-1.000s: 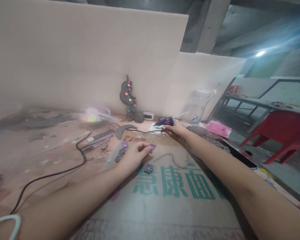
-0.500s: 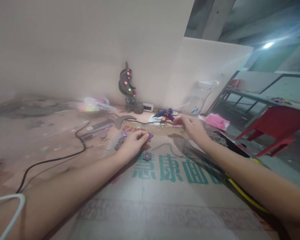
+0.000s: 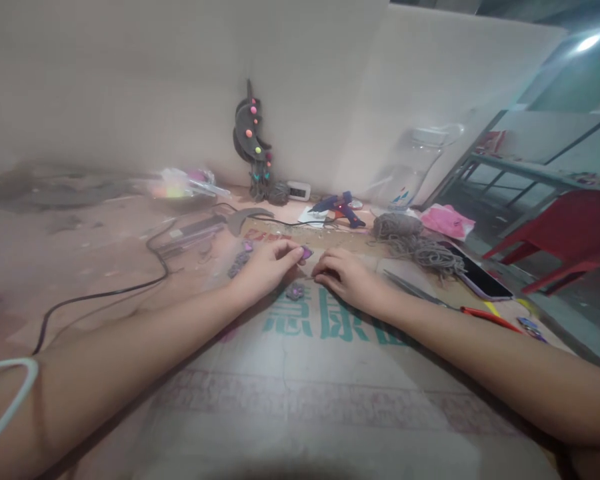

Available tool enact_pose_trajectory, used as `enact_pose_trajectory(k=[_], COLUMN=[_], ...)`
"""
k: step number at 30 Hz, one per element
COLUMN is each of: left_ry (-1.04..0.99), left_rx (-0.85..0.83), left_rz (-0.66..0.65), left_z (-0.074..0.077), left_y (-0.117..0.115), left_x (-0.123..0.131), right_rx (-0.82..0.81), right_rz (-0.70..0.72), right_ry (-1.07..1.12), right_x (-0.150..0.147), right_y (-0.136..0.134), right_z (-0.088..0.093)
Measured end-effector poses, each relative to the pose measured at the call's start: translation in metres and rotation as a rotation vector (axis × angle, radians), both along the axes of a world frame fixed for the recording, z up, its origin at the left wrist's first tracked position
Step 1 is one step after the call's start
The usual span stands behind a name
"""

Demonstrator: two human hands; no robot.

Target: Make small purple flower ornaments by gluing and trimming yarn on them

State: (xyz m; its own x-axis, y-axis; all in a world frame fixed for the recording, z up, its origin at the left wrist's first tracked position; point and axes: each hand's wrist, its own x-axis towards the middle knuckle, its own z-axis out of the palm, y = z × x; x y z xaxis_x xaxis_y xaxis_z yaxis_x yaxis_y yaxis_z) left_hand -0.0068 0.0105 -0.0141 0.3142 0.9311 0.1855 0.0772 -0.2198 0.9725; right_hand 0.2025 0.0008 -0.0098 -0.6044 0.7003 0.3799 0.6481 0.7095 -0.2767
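My left hand (image 3: 273, 269) pinches a small purple piece (image 3: 306, 253) between thumb and fingertips, over the printed board. What shape it has is partly hidden by the fingers. Close by on the right, my right hand (image 3: 347, 277) has its fingers curled and their tips together; a thin dark bit shows at the tips, too small to name. Between and just below the hands lies a small grey flower-like yarn piece with a purple centre (image 3: 295, 292). More grey and purple pieces (image 3: 239, 261) lie beyond my left wrist.
Behind the hands lie a blue glue gun (image 3: 337, 205) and a grey crescent (image 3: 247, 219). A moon-shaped ornament (image 3: 250, 133) leans on the wall. To the right are grey yarn (image 3: 397, 227), scissors (image 3: 485, 317), a phone (image 3: 483, 275) and a clear jug (image 3: 420, 167). A black cord (image 3: 105, 293) runs left.
My right hand has come from near the glue gun down and left, beside my left hand. The left hand keeps the purple piece. The view has shifted, showing the yarn and phone more fully.
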Motion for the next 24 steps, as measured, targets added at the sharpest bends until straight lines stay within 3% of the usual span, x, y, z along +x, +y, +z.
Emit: enact_pose_trajectory(k=[9,14,19,24], left_ry=[0.048,0.103,0.12,0.147], left_rx=[-0.001,0.014,-0.002,0.0], left_rz=[0.0,-0.01,-0.035,-0.04], left_z=[0.007,0.01,0.013,0.014], left_y=[-0.007,-0.008,-0.012,-0.014], left_x=[0.0,-0.001,-0.001,0.0], right_rx=[-0.204,-0.15,-0.048,-0.074], right_rz=[-0.158,-0.136,-0.187,-0.214], right_ry=[0.226,0.391,0.392,0.354], right_x=[0.002,0.002,0.003,0.001], right_y=[-0.023,-0.025,-0.022,-0.023], right_z=[0.01,0.013,0.016,0.013])
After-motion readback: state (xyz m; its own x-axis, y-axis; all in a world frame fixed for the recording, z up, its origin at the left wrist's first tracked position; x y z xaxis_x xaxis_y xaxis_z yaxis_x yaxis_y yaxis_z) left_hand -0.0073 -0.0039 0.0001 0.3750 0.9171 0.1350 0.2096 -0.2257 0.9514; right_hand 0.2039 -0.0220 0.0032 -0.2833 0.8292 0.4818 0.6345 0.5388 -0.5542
